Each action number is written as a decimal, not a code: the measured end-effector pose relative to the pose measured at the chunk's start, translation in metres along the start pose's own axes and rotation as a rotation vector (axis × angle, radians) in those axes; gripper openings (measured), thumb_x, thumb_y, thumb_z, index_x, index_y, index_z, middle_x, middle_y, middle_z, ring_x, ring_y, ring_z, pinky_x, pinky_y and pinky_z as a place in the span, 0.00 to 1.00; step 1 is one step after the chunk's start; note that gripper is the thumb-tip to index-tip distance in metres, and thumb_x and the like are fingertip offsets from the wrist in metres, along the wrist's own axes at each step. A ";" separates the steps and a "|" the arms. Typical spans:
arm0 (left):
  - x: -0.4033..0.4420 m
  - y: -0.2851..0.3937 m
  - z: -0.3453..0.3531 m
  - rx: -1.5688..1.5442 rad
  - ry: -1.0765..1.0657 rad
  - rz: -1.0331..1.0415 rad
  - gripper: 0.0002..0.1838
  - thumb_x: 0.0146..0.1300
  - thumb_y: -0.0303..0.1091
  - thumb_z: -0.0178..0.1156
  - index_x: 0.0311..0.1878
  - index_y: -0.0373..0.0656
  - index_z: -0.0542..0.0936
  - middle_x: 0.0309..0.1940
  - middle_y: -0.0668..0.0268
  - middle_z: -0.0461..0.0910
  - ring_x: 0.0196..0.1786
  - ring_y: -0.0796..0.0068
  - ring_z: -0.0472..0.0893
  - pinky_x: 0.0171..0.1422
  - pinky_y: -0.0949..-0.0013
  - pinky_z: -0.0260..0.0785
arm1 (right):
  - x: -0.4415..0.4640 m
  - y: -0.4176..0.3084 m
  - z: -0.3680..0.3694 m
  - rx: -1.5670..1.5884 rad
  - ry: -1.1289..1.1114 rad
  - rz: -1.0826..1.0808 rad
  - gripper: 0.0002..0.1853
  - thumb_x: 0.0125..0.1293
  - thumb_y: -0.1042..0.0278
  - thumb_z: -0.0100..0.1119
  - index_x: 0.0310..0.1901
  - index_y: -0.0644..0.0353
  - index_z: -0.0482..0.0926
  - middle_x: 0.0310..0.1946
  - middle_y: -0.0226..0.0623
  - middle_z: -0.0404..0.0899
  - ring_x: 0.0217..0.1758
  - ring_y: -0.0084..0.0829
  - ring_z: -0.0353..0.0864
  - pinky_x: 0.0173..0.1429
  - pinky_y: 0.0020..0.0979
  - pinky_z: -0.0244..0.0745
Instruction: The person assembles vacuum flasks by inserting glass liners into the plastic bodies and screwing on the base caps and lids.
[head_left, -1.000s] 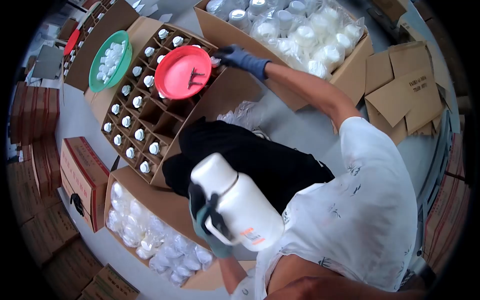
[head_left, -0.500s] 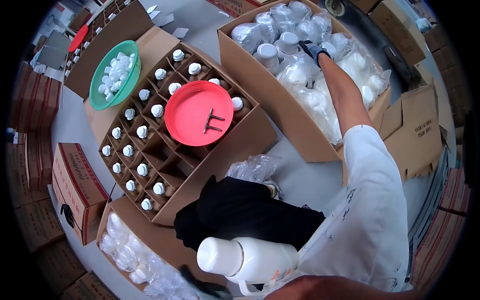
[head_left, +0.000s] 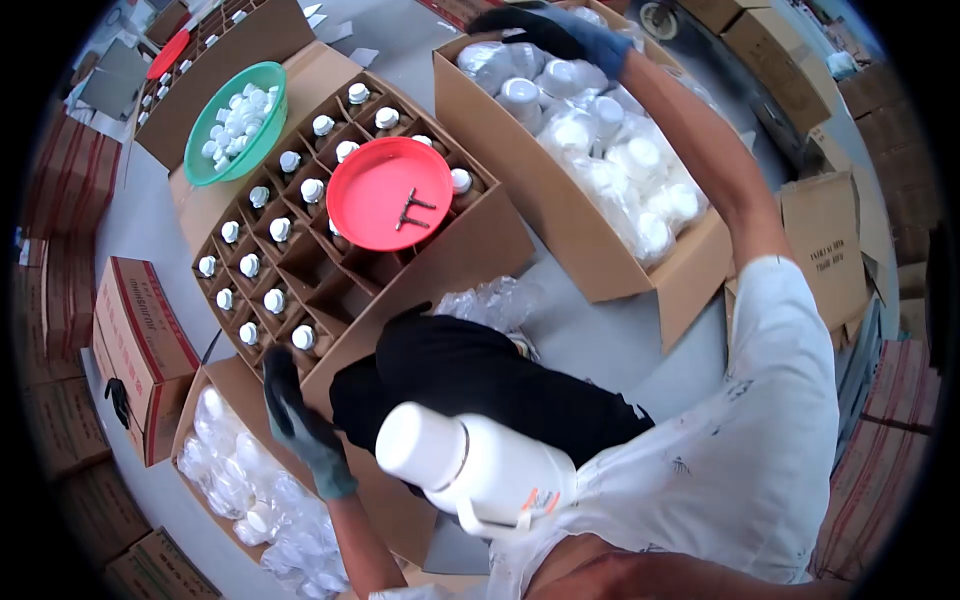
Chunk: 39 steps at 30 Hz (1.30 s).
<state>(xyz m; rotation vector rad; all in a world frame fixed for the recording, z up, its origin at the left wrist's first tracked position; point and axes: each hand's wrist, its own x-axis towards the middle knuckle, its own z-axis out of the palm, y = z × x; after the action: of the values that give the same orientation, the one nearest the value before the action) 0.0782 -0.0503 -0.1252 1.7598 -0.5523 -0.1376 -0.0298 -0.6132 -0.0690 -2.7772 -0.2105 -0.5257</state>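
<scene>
Flask [head_left: 510, 465] with long axis aslant, cap [head_left: 412, 443] leftward in view

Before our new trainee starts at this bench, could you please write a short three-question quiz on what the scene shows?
1. Multiple choice: what lies in the red dish?
A) white caps
B) small dark pieces
C) a folded glove

2. True or false: neither the left hand nor the right hand touches the white flask.

3. Fill in the gap: in the picture, the green basin is to the ____ of the red dish.

Key:
1. B
2. True
3. left
</scene>
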 end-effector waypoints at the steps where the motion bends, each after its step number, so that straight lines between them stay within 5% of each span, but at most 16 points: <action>1: 0.007 0.009 0.009 -0.091 -0.088 0.021 0.22 0.73 0.36 0.43 0.64 0.33 0.69 0.62 0.57 0.72 0.64 0.64 0.72 0.70 0.62 0.61 | -0.001 0.008 -0.002 -0.103 -0.054 0.051 0.21 0.73 0.58 0.45 0.63 0.55 0.71 0.64 0.38 0.69 0.67 0.36 0.68 0.69 0.41 0.62; 2: 0.013 0.021 0.017 -0.185 -0.166 0.048 0.23 0.73 0.37 0.43 0.64 0.33 0.70 0.61 0.57 0.73 0.63 0.64 0.72 0.70 0.62 0.62 | 0.001 0.035 -0.003 -0.211 -0.106 0.092 0.21 0.74 0.58 0.43 0.66 0.49 0.68 0.69 0.39 0.64 0.71 0.40 0.63 0.73 0.50 0.56; 4: 0.010 0.023 0.011 -0.208 -0.404 0.027 0.23 0.73 0.39 0.43 0.63 0.33 0.71 0.59 0.56 0.75 0.61 0.62 0.74 0.70 0.62 0.61 | -0.010 0.065 0.013 0.209 0.088 0.783 0.22 0.69 0.54 0.48 0.56 0.61 0.76 0.55 0.42 0.77 0.59 0.35 0.74 0.62 0.31 0.68; 6: -0.009 0.022 0.012 -0.265 -0.572 -0.015 0.21 0.69 0.37 0.50 0.60 0.33 0.74 0.58 0.55 0.76 0.61 0.61 0.75 0.70 0.59 0.61 | -0.047 0.095 0.032 -0.077 0.125 0.849 0.29 0.65 0.45 0.45 0.52 0.64 0.78 0.52 0.44 0.80 0.56 0.38 0.77 0.59 0.32 0.69; 8: -0.026 0.036 0.020 0.169 -0.581 0.208 0.18 0.64 0.30 0.55 0.55 0.36 0.78 0.54 0.56 0.79 0.59 0.58 0.76 0.70 0.60 0.60 | -0.086 0.125 0.056 -0.116 -0.224 1.052 0.31 0.65 0.43 0.42 0.57 0.61 0.75 0.60 0.48 0.73 0.64 0.44 0.70 0.67 0.37 0.61; 12: -0.022 0.039 0.026 0.080 -0.457 0.011 0.17 0.59 0.25 0.57 0.52 0.38 0.80 0.51 0.56 0.81 0.58 0.55 0.77 0.65 0.60 0.64 | -0.157 0.168 0.130 -0.052 -0.315 1.332 0.37 0.61 0.40 0.45 0.68 0.51 0.63 0.74 0.46 0.49 0.77 0.56 0.41 0.76 0.53 0.34; 14: -0.013 0.042 0.031 0.100 -0.478 -0.003 0.17 0.59 0.25 0.57 0.52 0.38 0.80 0.51 0.56 0.81 0.57 0.55 0.77 0.63 0.60 0.65 | -0.145 0.124 0.126 -0.167 -0.291 1.393 0.37 0.59 0.39 0.47 0.68 0.48 0.64 0.75 0.47 0.47 0.77 0.57 0.38 0.76 0.55 0.34; 17: -0.003 0.041 0.038 0.137 -0.514 -0.005 0.16 0.60 0.25 0.56 0.52 0.38 0.80 0.50 0.56 0.81 0.57 0.56 0.77 0.63 0.61 0.65 | -0.138 0.121 0.124 -0.122 -0.283 1.364 0.32 0.57 0.38 0.50 0.64 0.35 0.69 0.72 0.42 0.57 0.77 0.57 0.40 0.76 0.54 0.32; 19: 0.002 0.037 0.043 0.069 -0.490 -0.036 0.16 0.60 0.25 0.56 0.52 0.37 0.80 0.50 0.55 0.81 0.56 0.56 0.78 0.63 0.61 0.65 | -0.142 0.141 0.136 -0.371 -0.137 1.323 0.26 0.59 0.44 0.52 0.58 0.40 0.75 0.64 0.47 0.68 0.73 0.53 0.52 0.72 0.53 0.47; 23: 0.001 0.034 0.051 0.010 -0.482 -0.114 0.15 0.62 0.25 0.55 0.52 0.35 0.79 0.50 0.55 0.81 0.54 0.58 0.79 0.62 0.63 0.66 | -0.162 0.188 0.126 -0.588 -0.237 0.752 0.11 0.57 0.64 0.50 0.37 0.58 0.80 0.41 0.47 0.81 0.46 0.49 0.78 0.52 0.45 0.72; 26: 0.000 0.035 0.056 -0.048 -0.430 -0.143 0.14 0.64 0.26 0.54 0.52 0.33 0.78 0.49 0.55 0.81 0.53 0.61 0.79 0.61 0.65 0.67 | -0.111 0.127 0.091 0.372 0.368 0.771 0.16 0.69 0.60 0.51 0.51 0.60 0.80 0.45 0.35 0.81 0.50 0.31 0.78 0.58 0.31 0.70; 28: 0.004 0.037 0.060 -0.023 -0.448 -0.114 0.14 0.66 0.27 0.54 0.53 0.33 0.78 0.49 0.56 0.81 0.53 0.66 0.79 0.61 0.67 0.67 | -0.062 0.065 0.040 0.250 0.068 0.462 0.18 0.73 0.64 0.43 0.60 0.57 0.74 0.57 0.36 0.76 0.63 0.28 0.71 0.67 0.28 0.64; 31: 0.008 0.031 0.066 -0.022 -0.469 -0.115 0.16 0.67 0.28 0.56 0.55 0.34 0.77 0.51 0.58 0.80 0.54 0.70 0.78 0.62 0.69 0.66 | 0.008 -0.003 0.021 1.291 -0.112 0.239 0.23 0.72 0.62 0.48 0.67 0.58 0.66 0.66 0.34 0.67 0.70 0.30 0.64 0.70 0.34 0.62; 32: 0.014 0.026 0.067 -0.022 -0.512 -0.073 0.18 0.70 0.31 0.52 0.60 0.34 0.74 0.54 0.62 0.78 0.56 0.73 0.76 0.62 0.70 0.66 | 0.034 -0.035 0.013 1.507 -0.117 0.226 0.23 0.73 0.57 0.44 0.65 0.59 0.68 0.67 0.37 0.66 0.71 0.37 0.63 0.73 0.48 0.58; 34: 0.018 0.016 0.070 -0.224 -0.497 -0.230 0.27 0.63 0.25 0.59 0.67 0.38 0.67 0.64 0.60 0.71 0.65 0.70 0.70 0.69 0.68 0.60 | 0.085 -0.094 0.009 1.690 -0.195 0.031 0.26 0.73 0.52 0.44 0.66 0.58 0.66 0.67 0.36 0.66 0.71 0.36 0.63 0.72 0.48 0.59; 39: 0.020 0.033 0.079 -0.003 -0.481 0.335 0.55 0.46 0.34 0.75 0.74 0.40 0.51 0.76 0.56 0.47 0.78 0.62 0.44 0.78 0.60 0.42 | 0.203 -0.183 0.046 1.983 -0.069 -0.170 0.21 0.68 0.52 0.52 0.57 0.55 0.73 0.58 0.31 0.75 0.61 0.37 0.73 0.63 0.48 0.70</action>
<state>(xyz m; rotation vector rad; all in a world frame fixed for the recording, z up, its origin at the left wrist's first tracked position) 0.0565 -0.1345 -0.1111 1.6067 -1.1844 -0.3295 0.1365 -0.4087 0.0160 -0.8319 -0.5567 -0.0438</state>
